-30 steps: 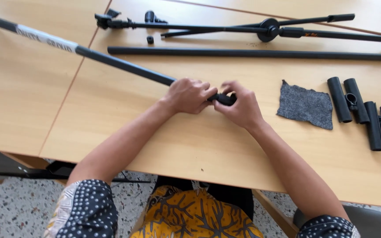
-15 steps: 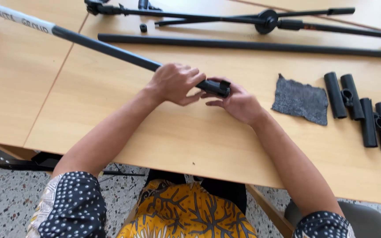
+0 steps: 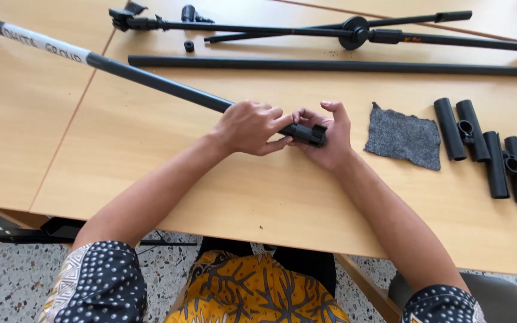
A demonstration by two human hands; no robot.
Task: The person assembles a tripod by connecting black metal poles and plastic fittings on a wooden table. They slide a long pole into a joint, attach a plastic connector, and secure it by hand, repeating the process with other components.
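Left hand (image 3: 249, 127): closed around black pole (image 3: 151, 81) near its end; right hand (image 3: 325, 136): cupping, gripping black end fitting (image 3: 307, 134); grey felt patch (image 3: 404, 136) just beside, on wooden table (image 3: 151, 155)

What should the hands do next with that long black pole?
Probably keep turning the small black fitting onto the end of the long black pole. The left hand grips the pole near its end, and the right hand cradles the fitting right at the tip, so it looks only partly seated.
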